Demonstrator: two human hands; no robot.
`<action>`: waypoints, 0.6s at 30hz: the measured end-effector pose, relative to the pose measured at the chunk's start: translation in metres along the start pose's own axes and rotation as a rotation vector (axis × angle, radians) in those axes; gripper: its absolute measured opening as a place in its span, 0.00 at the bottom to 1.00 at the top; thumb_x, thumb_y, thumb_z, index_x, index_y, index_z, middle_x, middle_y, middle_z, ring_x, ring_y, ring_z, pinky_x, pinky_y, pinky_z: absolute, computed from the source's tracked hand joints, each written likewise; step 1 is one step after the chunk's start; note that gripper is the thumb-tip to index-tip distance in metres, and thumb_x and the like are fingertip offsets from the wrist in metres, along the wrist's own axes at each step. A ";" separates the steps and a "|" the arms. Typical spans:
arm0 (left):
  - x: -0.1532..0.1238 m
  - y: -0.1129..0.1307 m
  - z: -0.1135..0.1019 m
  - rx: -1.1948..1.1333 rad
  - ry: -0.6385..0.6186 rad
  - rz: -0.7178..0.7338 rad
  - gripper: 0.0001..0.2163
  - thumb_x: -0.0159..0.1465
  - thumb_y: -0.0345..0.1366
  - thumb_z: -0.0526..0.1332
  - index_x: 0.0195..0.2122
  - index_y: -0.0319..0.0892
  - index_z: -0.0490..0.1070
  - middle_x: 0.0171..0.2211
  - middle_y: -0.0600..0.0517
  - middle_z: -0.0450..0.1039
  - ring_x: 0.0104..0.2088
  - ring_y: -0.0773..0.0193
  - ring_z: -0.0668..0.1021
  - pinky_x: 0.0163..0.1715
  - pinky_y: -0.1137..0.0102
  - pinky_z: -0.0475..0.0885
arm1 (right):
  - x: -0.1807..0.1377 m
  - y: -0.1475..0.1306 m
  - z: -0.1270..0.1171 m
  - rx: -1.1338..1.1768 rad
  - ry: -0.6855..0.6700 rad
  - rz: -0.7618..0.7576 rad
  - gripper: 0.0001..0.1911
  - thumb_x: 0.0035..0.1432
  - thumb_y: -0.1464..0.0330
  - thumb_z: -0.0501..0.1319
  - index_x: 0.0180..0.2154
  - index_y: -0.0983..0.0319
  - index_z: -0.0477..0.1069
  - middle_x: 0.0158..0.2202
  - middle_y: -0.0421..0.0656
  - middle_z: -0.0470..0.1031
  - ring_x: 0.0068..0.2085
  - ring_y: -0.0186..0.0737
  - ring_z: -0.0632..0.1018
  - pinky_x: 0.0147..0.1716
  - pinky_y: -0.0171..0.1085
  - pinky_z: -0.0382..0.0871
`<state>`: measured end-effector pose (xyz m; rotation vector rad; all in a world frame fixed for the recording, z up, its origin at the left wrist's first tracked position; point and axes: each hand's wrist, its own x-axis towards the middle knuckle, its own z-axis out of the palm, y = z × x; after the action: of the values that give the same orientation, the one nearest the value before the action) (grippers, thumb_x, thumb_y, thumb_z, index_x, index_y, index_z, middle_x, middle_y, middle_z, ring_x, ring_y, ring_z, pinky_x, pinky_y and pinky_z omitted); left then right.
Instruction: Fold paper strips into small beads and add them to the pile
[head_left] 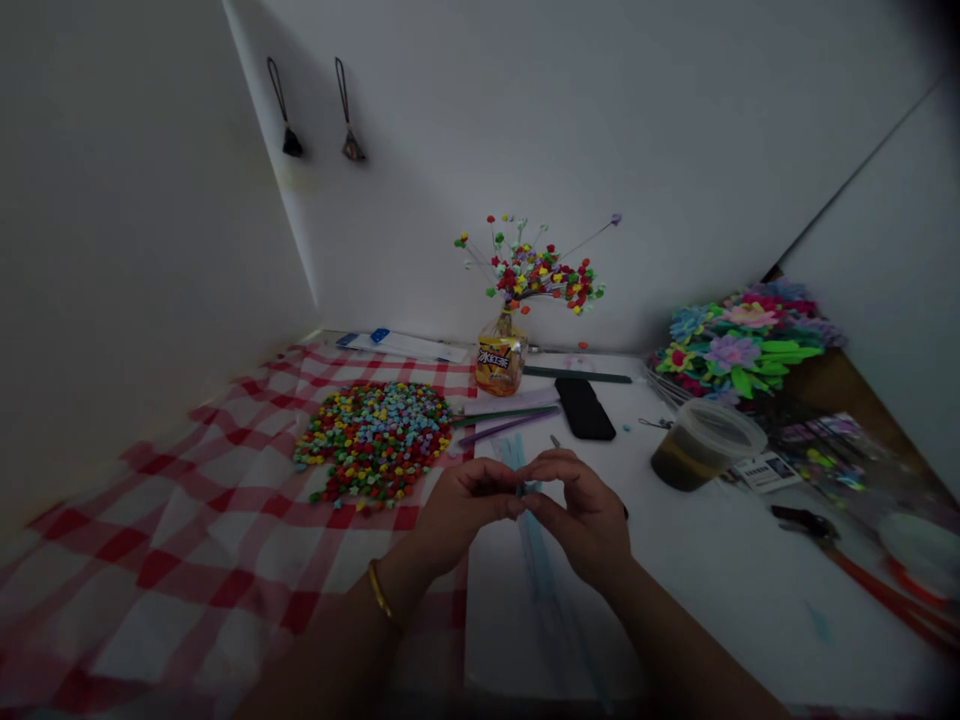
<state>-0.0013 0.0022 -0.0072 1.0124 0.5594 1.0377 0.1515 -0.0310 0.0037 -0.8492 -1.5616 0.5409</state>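
Observation:
My left hand (pixel 469 505) and my right hand (pixel 581 510) meet fingertip to fingertip at the centre, each closed in a pinch. Between the fingertips is a thin, light blue paper strip (pixel 522 489), mostly hidden by the fingers. Below the hands, more light blue strips (pixel 538 560) trail over the white board (pixel 495 640). Just past the fingers lie purple and green strips (pixel 517 418) and a black phone (pixel 585 408). Left of my left hand, a heap of small coloured folded stars (pixel 382 435) spreads on the checked cloth.
A bottle (pixel 500 362) holding wire-stemmed stars (pixel 544 272) stands by the wall. On the right are a plastic tub of brown liquid (pixel 701 450), fuzzy craft flowers (pixel 735 345) and orange-handled pliers (pixel 817 530). The red-and-white checked cloth (pixel 225 560) covers the left side.

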 end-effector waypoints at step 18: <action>-0.001 0.000 -0.001 -0.198 -0.133 0.016 0.09 0.45 0.30 0.71 0.27 0.38 0.76 0.23 0.54 0.74 0.22 0.70 0.74 0.25 0.74 0.67 | -0.003 0.003 0.005 0.262 0.064 0.078 0.12 0.49 0.72 0.66 0.35 0.56 0.66 0.35 0.41 0.74 0.39 0.40 0.76 0.38 0.43 0.71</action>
<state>-0.0021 0.0018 -0.0079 0.9040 0.3330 1.0098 0.1473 -0.0308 -0.0008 -0.7211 -1.3680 0.7501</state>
